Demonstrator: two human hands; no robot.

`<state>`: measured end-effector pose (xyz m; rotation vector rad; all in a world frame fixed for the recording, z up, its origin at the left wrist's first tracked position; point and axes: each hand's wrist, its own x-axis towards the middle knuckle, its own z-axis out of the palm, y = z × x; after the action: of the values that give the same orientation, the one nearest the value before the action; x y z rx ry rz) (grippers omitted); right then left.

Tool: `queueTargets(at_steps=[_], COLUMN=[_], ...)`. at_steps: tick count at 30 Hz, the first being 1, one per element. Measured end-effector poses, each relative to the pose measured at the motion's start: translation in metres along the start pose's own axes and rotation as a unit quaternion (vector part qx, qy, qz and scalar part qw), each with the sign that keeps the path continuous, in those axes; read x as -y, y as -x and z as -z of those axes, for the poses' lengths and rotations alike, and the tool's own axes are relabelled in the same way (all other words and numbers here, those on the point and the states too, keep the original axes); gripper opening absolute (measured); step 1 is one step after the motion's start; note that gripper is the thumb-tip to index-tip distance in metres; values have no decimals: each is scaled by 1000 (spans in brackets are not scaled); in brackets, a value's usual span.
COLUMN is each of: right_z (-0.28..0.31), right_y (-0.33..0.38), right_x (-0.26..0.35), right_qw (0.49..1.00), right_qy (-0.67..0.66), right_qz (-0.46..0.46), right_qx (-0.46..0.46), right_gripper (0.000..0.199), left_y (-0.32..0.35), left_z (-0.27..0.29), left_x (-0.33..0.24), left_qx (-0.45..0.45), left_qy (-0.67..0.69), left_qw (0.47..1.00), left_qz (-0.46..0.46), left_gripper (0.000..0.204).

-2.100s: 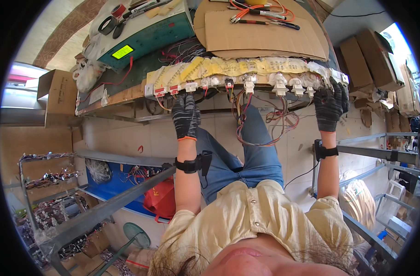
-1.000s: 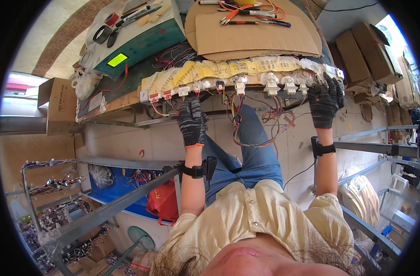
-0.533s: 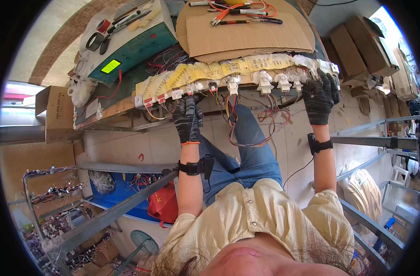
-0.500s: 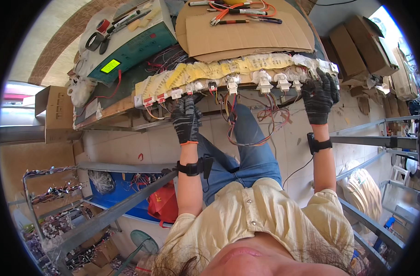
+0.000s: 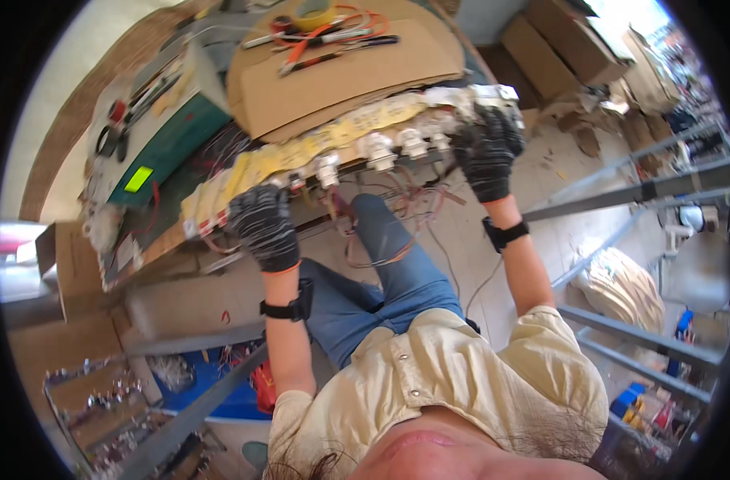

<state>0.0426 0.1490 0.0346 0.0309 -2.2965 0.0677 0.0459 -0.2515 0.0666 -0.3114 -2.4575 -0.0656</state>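
A long strip [image 5: 289,164] covered with yellow and whitish tape runs along the bench's near edge, with white connectors [image 5: 379,150] along its front. My left hand [image 5: 265,228], in a dark grey knit glove, lies over the connectors towards the strip's left end, fingers bent against it; their tips are hidden. At the right end my gloved right hand [image 5: 489,152] has its fingers curled on the strip's edge. Whatever is in its fingers is blurred and hidden. A loop of thin coloured wires [image 5: 389,254] hangs below the connectors, in front of my legs.
A green-fronted instrument box [image 5: 169,148] with a lit display stands at the left of the bench. Behind the strip, flat cardboard [image 5: 341,84] carries pens and orange leads [image 5: 317,52]. Cardboard boxes [image 5: 569,44] stand at far right. Metal rails [image 5: 629,192] flank me on both sides.
The view has turned, so the bench appears further left and tilted. My left hand has moved from below the connectors to over them, its back now showing. My right hand stays at the right end.
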Motion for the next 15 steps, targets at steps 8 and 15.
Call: queueTargets(at_steps=[8,15], right_z=[12,14], right_y=[2,3], right_x=[10,6], right_qw=[998,994], right_qy=[-49,-86], right_qz=[-28,-42], right_qx=[11,-44], right_gripper=[27,24], left_y=[-10,-22], left_z=[-4,20], left_x=[16,-17], left_qx=[119,174], left_qy=[-49,-45], left_qw=[991,982], left_qz=[-34,53], left_gripper=[17,28])
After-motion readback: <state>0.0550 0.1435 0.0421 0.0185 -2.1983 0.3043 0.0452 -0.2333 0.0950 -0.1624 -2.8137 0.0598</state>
